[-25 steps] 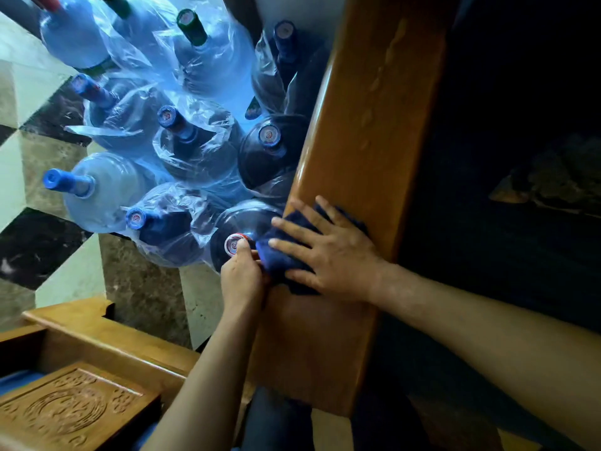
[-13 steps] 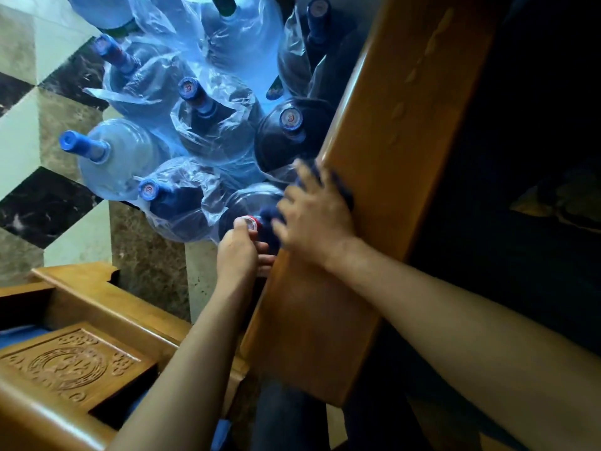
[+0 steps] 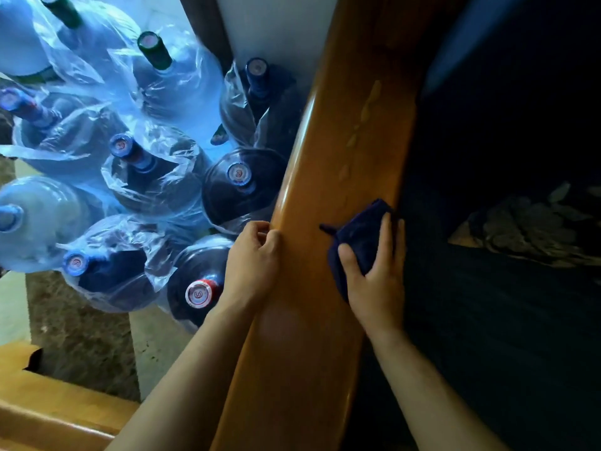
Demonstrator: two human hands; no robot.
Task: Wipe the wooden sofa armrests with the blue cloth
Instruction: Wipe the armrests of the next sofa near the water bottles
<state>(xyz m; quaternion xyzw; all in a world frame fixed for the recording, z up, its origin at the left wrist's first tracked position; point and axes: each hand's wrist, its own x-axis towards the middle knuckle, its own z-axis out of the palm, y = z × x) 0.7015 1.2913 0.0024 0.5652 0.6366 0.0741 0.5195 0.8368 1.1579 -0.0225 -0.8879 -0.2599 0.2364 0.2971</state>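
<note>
right hand [image 3: 377, 275] clutching blue cloth [image 3: 361, 242] at armrest [image 3: 325, 196] inner edge, left hand [image 3: 252, 265] curled over outer edge beside water bottles [image 3: 201, 288]

Wooden armrest [image 3: 328, 196], blue cloth [image 3: 361, 242] on it
</note>
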